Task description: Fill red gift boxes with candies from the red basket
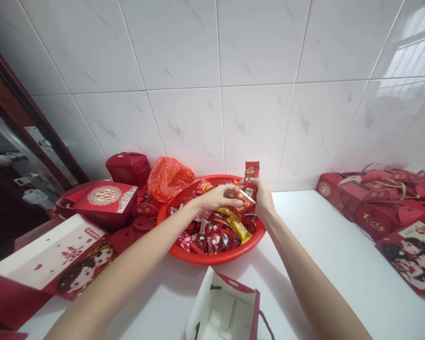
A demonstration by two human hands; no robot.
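Observation:
Over a red plastic basket full of wrapped candies, both hands are close together. My left hand pinches a red and gold candy packet between thumb and fingers. Upright in my right hand is a long red packet; its fingers are partly hidden behind the packets. A yellow-wrapped candy lies on the pile below the hands. Nearer to me on the white table stands an open box, white inside, with a red cord at its right side.
Red gift boxes crowd the left side, one with a cartoon couple. A red plastic bag touches the basket's back left. More red boxes are piled at the right. A tiled wall rises behind the table.

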